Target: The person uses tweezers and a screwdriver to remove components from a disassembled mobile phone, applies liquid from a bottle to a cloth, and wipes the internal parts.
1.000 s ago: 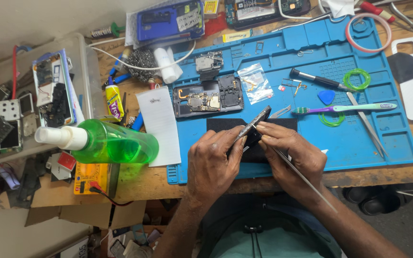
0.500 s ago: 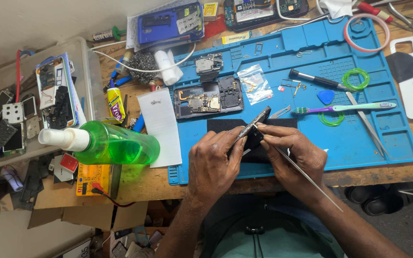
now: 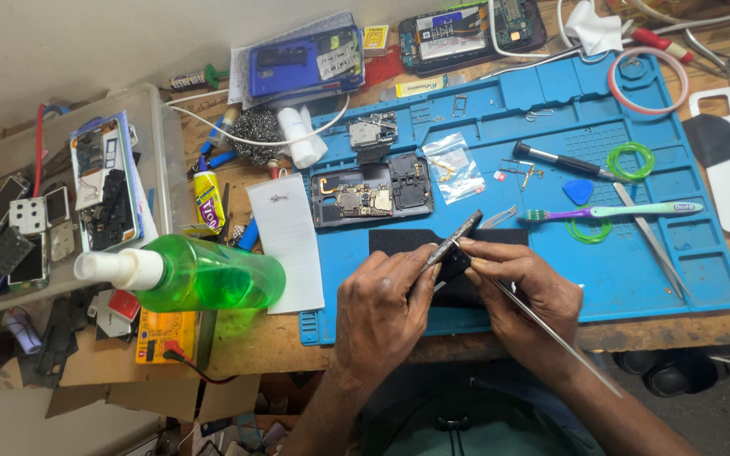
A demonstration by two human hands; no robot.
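From the head camera, a small clear plastic packet (image 3: 454, 167) lies on the blue repair mat (image 3: 635, 279) beside an opened phone body (image 3: 372, 194), and a yellow tube (image 3: 209, 201) sits by a clear plastic bin (image 3: 160, 135) holding phone parts. A green spray bottle (image 3: 192, 274) of green liquid lies on its side. Over the mat's near edge, the left hand (image 3: 382, 312) pinches a thin phone frame (image 3: 454, 241) edge-on — the right hand (image 3: 521, 291) pinches long tweezers (image 3: 551, 333) against it.

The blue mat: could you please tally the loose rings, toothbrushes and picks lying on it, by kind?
On the blue mat:
Green rings: 2
Red-and-white ring: 1
Toothbrush: 1
Blue pick: 1
Total: 5
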